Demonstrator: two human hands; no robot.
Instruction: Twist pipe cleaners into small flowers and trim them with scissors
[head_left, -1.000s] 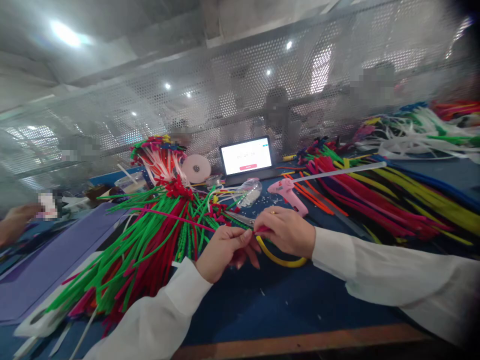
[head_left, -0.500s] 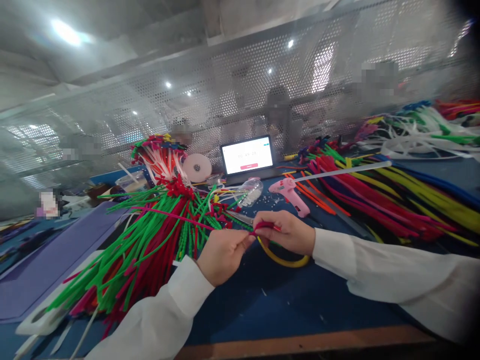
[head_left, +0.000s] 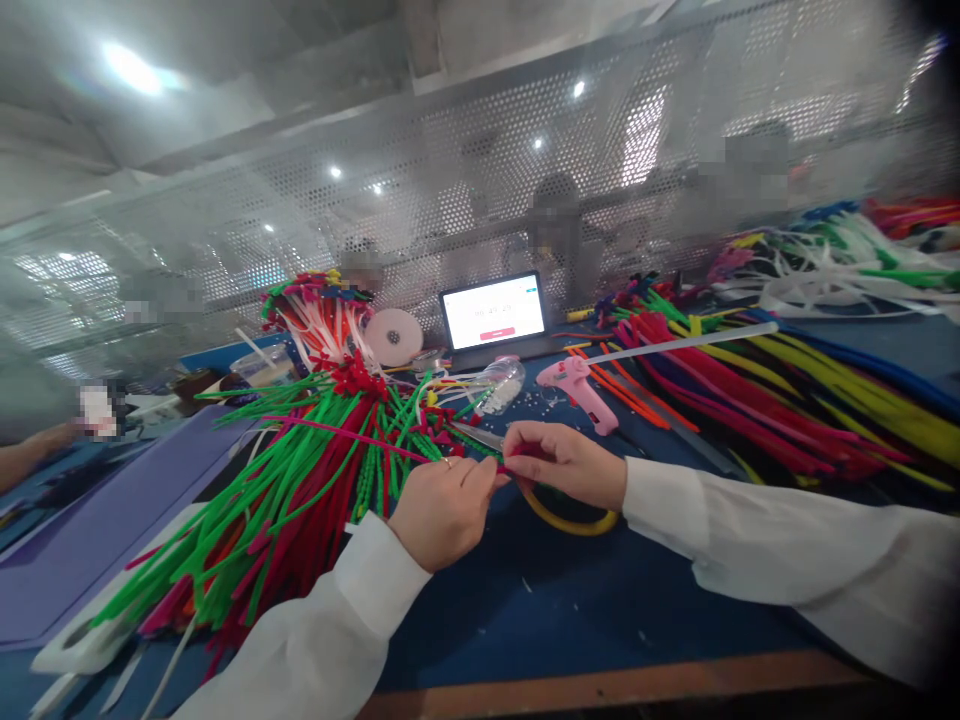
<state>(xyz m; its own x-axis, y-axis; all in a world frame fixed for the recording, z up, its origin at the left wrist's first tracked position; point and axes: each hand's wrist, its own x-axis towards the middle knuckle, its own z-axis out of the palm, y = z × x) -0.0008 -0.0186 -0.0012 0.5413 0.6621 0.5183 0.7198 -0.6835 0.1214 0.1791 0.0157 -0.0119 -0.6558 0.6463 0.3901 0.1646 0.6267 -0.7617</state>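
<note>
My left hand (head_left: 442,510) and my right hand (head_left: 564,462) meet in the middle of the blue table, both pinching a long pink pipe cleaner (head_left: 352,437) that stretches away to the upper left. The fingertips of both hands close on its near end, where it looks bent or wound. Under my right hand lies a curved yellow pipe cleaner (head_left: 570,522). Just behind the hands lie scissors (head_left: 480,436). A pink glue gun (head_left: 581,388) rests beyond my right hand.
A big heap of green and red pipe cleaners (head_left: 285,490) fills the left. Long red, yellow and blue ones (head_left: 780,400) lie at right. A tablet (head_left: 493,312), a tape roll (head_left: 393,337) and a clear bottle (head_left: 499,385) stand behind. Another person's hand (head_left: 41,440) shows far left. A perforated screen closes the back.
My right hand has turned over the end of the pink pipe cleaner, twisting it, while my left hand keeps its pinch. A hand at the far left has come back into view.
</note>
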